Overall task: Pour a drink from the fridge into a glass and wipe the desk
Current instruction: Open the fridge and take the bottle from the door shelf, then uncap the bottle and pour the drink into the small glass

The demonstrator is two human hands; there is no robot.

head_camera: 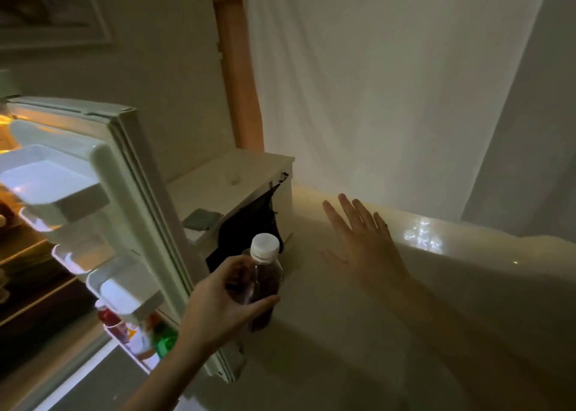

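Observation:
My left hand (218, 304) grips a clear plastic bottle (260, 281) of dark drink with a white cap, held upright just outside the open fridge door (146, 198). My right hand (364, 233) is stretched forward with fingers spread, holding nothing, over a pale glossy surface (343, 301). On the small white desk (205, 192) behind the door stands a small clear glass (234, 177), and a grey cloth (202, 219) lies near its front edge.
The fridge door shelves hold a red-capped bottle (107, 315) and a green bottle (165, 342) low down. A black bag (249, 220) hangs on the desk's side. White curtains (389, 83) fill the back. The lit fridge interior (18, 254) is at the left.

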